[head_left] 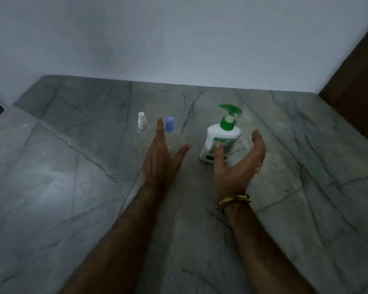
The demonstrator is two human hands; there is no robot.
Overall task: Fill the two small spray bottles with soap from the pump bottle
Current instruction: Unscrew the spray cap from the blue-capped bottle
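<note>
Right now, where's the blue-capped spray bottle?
In the head view the blue-capped spray bottle stands on the grey marble counter, between the white-capped spray bottle on its left and the pump bottle on its right, just beyond the left hand's fingertips.

A dim home interior: a grey veined stone counter (72, 166) meets a plain white wall (179, 39) behind it, dark wooden panel (357, 77) at the counter's right.

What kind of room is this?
Likely a home bathroom or kitchen counter, though I can't be sure. Cues: a grey veined stone slab butting a plain white wall, a soap pump bottle on it, and a dark wooden frame at right. Lighting is dim.
</note>
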